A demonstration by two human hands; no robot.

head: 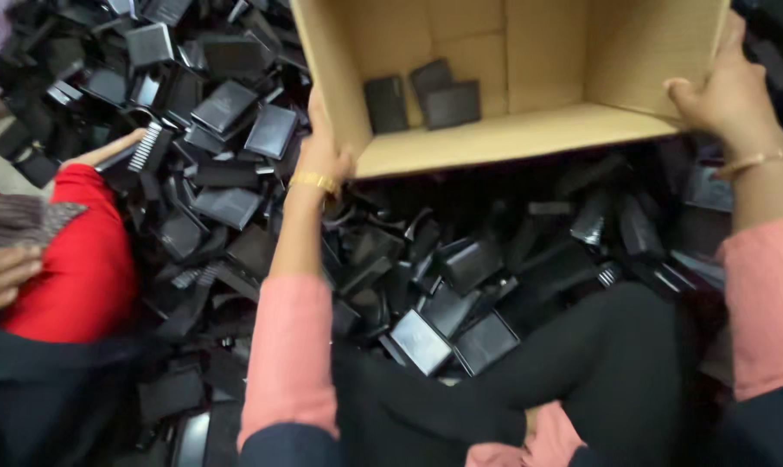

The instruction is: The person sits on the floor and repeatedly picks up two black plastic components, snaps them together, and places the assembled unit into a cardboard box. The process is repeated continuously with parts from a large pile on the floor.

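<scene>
Sorting workshop floor: heaped black plastic parts (460,285), cardboard box (512,138).

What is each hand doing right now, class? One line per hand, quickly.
Left hand: closed on the left wall of the cardboard box.
Right hand: closed on the box's right wall.

Pink sleeves, gold bangles on both wrists, black trousers, dark top.
</scene>
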